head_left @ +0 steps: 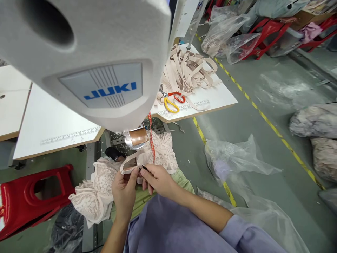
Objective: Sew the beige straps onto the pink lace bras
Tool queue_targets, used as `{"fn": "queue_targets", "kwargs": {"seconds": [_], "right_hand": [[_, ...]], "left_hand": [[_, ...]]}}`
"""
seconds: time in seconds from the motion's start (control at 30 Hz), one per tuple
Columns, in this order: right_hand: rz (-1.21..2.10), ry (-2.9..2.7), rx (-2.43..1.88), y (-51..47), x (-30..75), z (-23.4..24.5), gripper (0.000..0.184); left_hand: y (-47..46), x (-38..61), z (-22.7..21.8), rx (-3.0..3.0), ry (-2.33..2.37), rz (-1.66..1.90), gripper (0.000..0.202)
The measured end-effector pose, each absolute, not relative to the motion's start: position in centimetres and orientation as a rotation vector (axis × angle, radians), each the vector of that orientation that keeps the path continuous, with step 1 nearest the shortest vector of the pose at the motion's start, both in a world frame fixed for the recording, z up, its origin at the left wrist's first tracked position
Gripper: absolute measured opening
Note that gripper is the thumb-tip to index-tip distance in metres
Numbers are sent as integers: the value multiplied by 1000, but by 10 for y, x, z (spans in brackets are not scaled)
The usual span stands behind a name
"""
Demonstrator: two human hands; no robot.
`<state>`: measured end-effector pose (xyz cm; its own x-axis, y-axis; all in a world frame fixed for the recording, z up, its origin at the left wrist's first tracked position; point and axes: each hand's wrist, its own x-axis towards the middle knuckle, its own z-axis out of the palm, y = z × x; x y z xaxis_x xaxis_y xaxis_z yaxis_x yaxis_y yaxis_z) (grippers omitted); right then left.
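My left hand (124,191) is closed on a loop of beige elastic strap (129,164) attached to a pale pink lace garment (98,188) lying across my lap. My right hand (157,180) pinches a small dark tool (144,168), its tip at the strap right beside my left thumb. Both hands sit just below the head of a white JUKI sewing machine (100,66), which fills the upper left. A red-orange cord (151,138) hangs down from the machine next to the lace.
A white table (216,98) holds a heap of beige straps (188,68) and scissors with yellow and red handles (172,101). A red plastic stool (28,196) stands at left. Clear plastic bags (231,161) lie on the grey floor, crossed by a yellow line (265,117).
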<state>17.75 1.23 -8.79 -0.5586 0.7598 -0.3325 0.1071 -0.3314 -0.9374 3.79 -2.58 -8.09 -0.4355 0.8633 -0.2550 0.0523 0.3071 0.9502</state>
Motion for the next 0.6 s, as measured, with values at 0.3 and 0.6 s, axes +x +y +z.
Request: {"fn": "queue_targets", "kwargs": {"seconds": [0.3,0.6], "right_hand": [[1636,-1048,-1294,39,197,-83,30],[1101,-2007,-1280,21,188,-82,13]], "left_hand": [[-35,40,-104,654,1688,1209,32],[-35,44,-88,675,1730,1240,31]]}}
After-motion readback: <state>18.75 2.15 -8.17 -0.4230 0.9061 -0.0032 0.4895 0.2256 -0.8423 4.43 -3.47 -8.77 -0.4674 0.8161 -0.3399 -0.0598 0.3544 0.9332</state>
